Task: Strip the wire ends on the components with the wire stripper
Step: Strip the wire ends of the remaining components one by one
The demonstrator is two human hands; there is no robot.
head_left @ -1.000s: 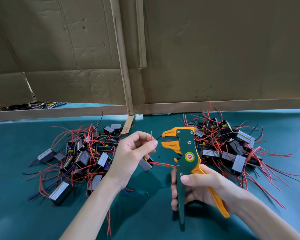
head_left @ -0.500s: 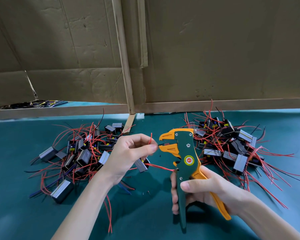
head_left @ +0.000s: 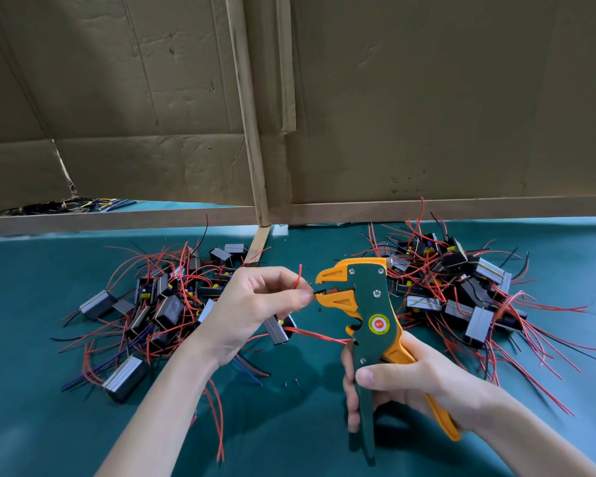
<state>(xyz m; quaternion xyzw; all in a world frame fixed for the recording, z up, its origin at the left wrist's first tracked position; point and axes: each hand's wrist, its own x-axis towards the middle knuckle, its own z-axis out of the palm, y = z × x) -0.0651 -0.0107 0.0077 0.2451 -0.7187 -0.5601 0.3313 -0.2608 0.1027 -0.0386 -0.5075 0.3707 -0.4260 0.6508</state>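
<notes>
My right hand (head_left: 403,383) grips the handles of a green and orange wire stripper (head_left: 369,304), held upright with its orange jaws pointing left. My left hand (head_left: 252,308) pinches a thin dark wire between thumb and forefinger, and the wire's tip sits in the stripper's jaws. A red wire end (head_left: 298,275) sticks up from the same fingers. A small grey-sided component (head_left: 277,328) hangs below my left hand, with another red wire running right toward the stripper.
A heap of components with red and black wires (head_left: 159,304) lies at the left on the green mat (head_left: 289,425). A second heap (head_left: 461,287) lies at the right. Cardboard walls (head_left: 427,98) stand behind. Tiny insulation scraps lie near the middle.
My left hand has brought the wire end rightward into the stripper's jaws. The stripper has shifted slightly left and up toward it.
</notes>
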